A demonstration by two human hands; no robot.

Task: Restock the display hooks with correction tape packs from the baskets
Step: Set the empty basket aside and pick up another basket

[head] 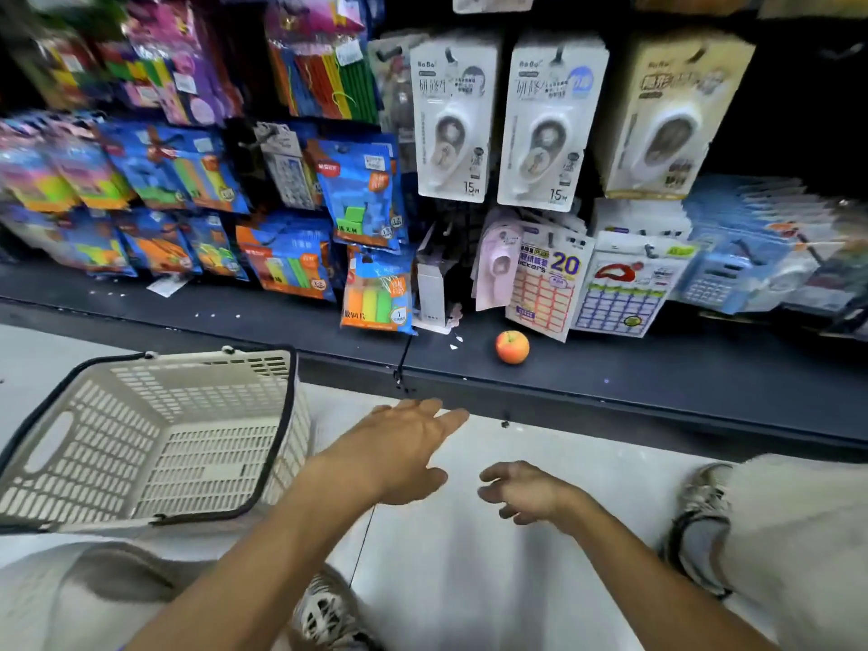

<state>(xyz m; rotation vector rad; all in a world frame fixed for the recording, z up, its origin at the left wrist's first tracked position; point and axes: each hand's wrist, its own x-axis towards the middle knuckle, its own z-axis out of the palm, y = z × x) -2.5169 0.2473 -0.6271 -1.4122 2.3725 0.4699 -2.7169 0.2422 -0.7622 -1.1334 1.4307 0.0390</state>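
Nearest, both hands hang bare over the pale floor between the person's knees: the left hand (404, 451) reaches forward with its fingers stretched flat toward the shelf edge (610, 397), and the right hand (526, 491) droops just beside it with fingers loosely curled around nothing. Neither carries a pack, so the first risk is simply a wasted reach. To the left sits the cream basket (155, 444), and what can be seen of its slatted bottom looks bare; if it is truly spent, groping there yields nothing, and another basket, none in view, would have to be found. Its dark handle (275, 458) lies folded along the rim close to the left forearm, which could snag it and tip the basket. Farther on, a small apple-like ball (512, 347) rests loose on the dark shelf and could roll off if knocked during a reach upward. Farthest, the correction tape packs (453, 119) already hang in three rows on the display hooks (559, 53), packed close; pushing another card onto a crowded hook might bend its hole or shove the front pack off.
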